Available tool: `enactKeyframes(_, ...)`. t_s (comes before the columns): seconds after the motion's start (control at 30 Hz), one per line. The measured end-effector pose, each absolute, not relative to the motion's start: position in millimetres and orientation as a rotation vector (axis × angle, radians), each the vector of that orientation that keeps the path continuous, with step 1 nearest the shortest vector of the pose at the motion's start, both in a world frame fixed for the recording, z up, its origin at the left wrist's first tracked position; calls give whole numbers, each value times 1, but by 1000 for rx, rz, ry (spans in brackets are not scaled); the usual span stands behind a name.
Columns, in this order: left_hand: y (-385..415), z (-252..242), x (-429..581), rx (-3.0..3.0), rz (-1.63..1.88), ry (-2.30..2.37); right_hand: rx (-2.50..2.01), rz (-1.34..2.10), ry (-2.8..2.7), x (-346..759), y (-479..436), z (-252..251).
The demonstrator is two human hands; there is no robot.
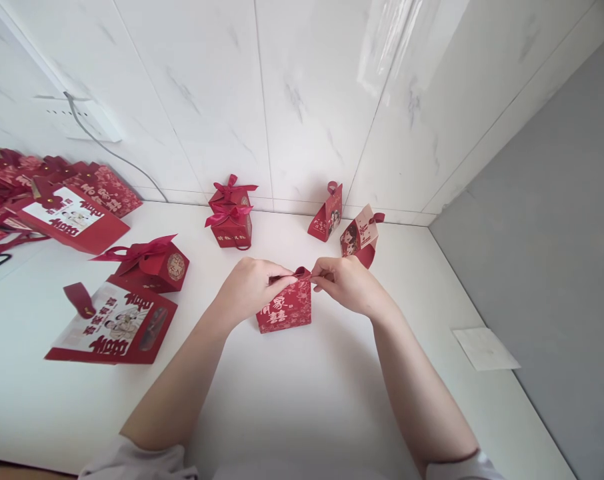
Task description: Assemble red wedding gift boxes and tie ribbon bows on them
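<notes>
A small red gift box (289,310) with white lettering and a pale flower print stands on the white table in front of me. My left hand (255,287) pinches its top edge from the left, thumb towards me. At the right end of that edge, the fingers of my right hand (347,283) are pressed together by the box's top corner. A short loop of red ribbon (301,271) shows between my two hands. My left fingers cover part of the lettering and the box's upper left side.
Two red boxes with bows (232,227) stand by the tiled wall. Nearby are a red triangular box (327,217) and a pink one (365,233). Left lie a bowed box (157,267), a gift bag (117,327) and a pile of red packaging (82,213). White paper (486,349) lies right.
</notes>
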State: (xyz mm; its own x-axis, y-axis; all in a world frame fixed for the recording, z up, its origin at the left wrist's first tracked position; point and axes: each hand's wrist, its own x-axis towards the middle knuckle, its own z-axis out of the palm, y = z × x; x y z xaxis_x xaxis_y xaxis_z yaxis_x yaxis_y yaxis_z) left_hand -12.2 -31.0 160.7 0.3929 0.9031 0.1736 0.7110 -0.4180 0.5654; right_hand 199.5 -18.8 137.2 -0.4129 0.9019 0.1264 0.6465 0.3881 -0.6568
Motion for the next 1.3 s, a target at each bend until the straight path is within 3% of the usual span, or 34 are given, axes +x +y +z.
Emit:
enactKeyframes(0.8,-34,163,-11,2176,774,1337,-1227,831,-2042,200,-17,138)
enactKeyframes(1.3,-36,161,-2,2072,840,1292,-1237,692,-2152,198,-18,137)
